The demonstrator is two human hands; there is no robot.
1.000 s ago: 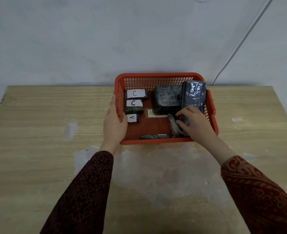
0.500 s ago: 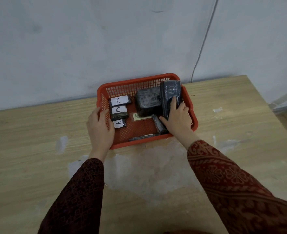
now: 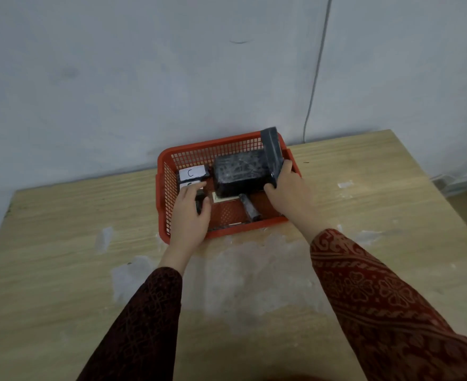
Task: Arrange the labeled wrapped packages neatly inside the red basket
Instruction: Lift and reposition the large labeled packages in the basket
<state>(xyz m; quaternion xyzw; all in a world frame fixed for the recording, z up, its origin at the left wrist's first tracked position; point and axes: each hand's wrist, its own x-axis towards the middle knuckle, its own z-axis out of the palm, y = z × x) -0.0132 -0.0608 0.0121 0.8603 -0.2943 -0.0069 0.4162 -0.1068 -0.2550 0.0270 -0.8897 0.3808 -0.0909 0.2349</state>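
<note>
The red basket (image 3: 163,199) stands at the far side of the table against the wall. My right hand (image 3: 287,188) grips a flat black wrapped package (image 3: 273,149), held on edge along the basket's right wall. A large black wrapped block (image 3: 237,171) lies beside it. My left hand (image 3: 191,213) reaches into the basket's left part and closes on a small dark package (image 3: 200,202), mostly hidden by the fingers. A package labeled C (image 3: 192,172) lies at the back left, a second label just below it. A small wrapped roll (image 3: 250,207) lies on the basket floor.
The wooden table (image 3: 61,243) has pale worn patches in front of the basket. A grey cable (image 3: 313,86) runs down the wall behind the basket's right corner. The table's right edge is near, with floor beyond it.
The view has tilted and shifted. My left hand moved from the basket's left rim into the basket onto the small packages. My right hand has stood the flat package more upright.
</note>
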